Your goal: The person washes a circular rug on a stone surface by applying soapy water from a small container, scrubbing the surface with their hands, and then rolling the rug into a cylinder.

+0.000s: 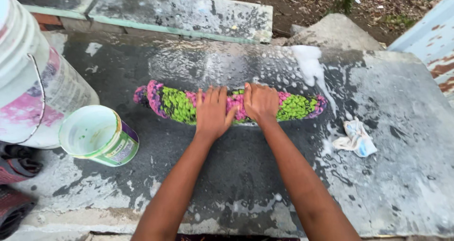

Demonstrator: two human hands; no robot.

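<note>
With both palms flat, side by side, left hand (213, 112) and right hand (260, 103) press the rolled cloth (179, 106) at frame centre; I judge the soapy slab (402, 184) could let it slip.

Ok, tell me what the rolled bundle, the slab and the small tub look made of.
Rolled bundle: woven or printed fabric, wet and matte; soft folds, pink-green pattern. Slab: likely stone or concrete, rough grey, wet with suds. Small tub: plastic, smooth and slightly glossy, with a thin moulded rim.
</note>
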